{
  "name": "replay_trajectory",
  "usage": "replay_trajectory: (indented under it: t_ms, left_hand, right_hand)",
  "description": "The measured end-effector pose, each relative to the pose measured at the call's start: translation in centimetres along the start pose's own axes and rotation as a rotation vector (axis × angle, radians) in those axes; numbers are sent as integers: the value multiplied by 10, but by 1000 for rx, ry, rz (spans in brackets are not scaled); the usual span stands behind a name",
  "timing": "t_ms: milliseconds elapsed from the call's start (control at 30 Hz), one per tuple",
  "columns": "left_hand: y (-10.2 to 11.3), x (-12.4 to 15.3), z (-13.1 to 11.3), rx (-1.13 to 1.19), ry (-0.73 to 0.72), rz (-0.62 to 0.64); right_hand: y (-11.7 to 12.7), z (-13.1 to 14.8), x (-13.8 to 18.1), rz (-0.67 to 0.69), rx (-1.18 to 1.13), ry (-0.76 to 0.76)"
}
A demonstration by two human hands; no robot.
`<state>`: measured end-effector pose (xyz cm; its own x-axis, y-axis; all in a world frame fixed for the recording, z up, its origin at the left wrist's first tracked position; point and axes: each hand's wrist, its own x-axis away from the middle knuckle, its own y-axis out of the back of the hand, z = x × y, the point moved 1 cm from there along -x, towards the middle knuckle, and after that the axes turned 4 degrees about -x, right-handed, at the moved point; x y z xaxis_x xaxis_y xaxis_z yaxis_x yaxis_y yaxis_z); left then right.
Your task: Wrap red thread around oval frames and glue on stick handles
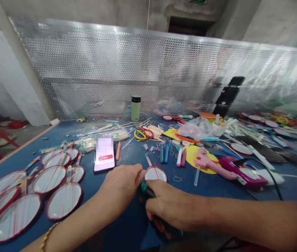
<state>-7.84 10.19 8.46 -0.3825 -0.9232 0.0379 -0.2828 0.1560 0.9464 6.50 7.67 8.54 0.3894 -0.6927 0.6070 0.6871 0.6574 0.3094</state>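
Green-and-black tool (148,190) low at centre, gripped in right hand (169,201). Left hand (123,183) meets its front end, fingers bunched; cannot tell what they hold. Just beyond: red-rimmed disc (156,174) on blue tabletop (127,227). Lit phone (105,154) left of it; pink glue gun (207,162) right, on yellow disc (189,157).

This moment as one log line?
Right hand: holding green-and-black tool; left hand: beside it; red-rimmed disc: beyond right hand; phone: screen lit
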Motion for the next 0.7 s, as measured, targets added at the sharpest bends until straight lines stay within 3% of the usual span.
replay_trajectory:
  t_ms: [167,400,567,700]
  left_hand:
    - [-7,-6,13,147,-34,-11]
    - [-4,-11,19,477,-172,-6]
    - [-1,-5,15,943,29,155]
    - [-7,-2,15,1032,90,112]
  right_hand:
    - [0,-1,-4,70,-109,-137]
    - [8,9,13,46,-173,-131]
    - [9,10,20,-10,-145,-98]
    - [11,2,22,-43,-155,-75]
